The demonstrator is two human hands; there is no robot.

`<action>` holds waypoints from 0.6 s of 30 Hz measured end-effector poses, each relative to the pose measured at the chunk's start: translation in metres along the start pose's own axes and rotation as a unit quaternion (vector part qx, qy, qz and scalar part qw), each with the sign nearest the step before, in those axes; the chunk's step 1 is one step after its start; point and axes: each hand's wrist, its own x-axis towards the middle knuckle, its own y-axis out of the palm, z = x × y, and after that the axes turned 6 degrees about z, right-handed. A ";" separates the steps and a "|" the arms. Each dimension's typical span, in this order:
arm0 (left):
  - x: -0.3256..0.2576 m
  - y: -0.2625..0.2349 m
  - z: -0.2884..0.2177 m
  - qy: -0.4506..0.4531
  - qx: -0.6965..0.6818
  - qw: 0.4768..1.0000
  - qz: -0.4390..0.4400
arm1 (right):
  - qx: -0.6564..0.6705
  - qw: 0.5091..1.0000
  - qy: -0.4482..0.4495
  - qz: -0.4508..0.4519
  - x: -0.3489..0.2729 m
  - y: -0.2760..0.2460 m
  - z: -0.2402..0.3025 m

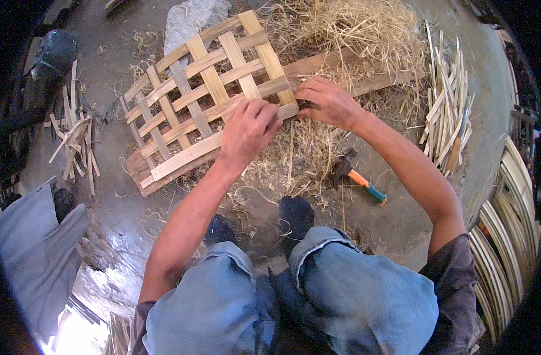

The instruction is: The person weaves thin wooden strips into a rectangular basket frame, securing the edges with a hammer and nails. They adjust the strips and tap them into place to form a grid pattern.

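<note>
A woven lattice panel of flat pale wood or bamboo strips is tilted up in front of me, with square gaps between the strips. My left hand grips its near edge strip, fingers curled over the top. At the panel's right corner is my right hand, its fingers bent in and close to the strip ends. What those fingertips pinch, if anything, is hidden. Beneath the panel a long brown wooden board runs from lower left to upper right.
A hammer with an orange and green handle lies right of my feet. Pale shavings pile up at the back. Loose strips lie in a right-hand heap and a left-hand heap. A grey stone sits behind the panel.
</note>
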 end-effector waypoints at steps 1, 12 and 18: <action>0.000 0.001 -0.001 -0.002 -0.006 1.000 -0.010 | 0.003 1.000 -0.007 -0.008 0.000 0.001 -0.001; -0.008 -0.023 -0.002 -0.064 -0.034 0.997 0.007 | 0.022 0.997 0.041 -0.054 0.038 -0.052 -0.008; -0.090 -0.087 0.047 -0.236 0.030 0.969 -0.074 | -0.194 0.960 0.027 -0.202 0.165 -0.146 -0.159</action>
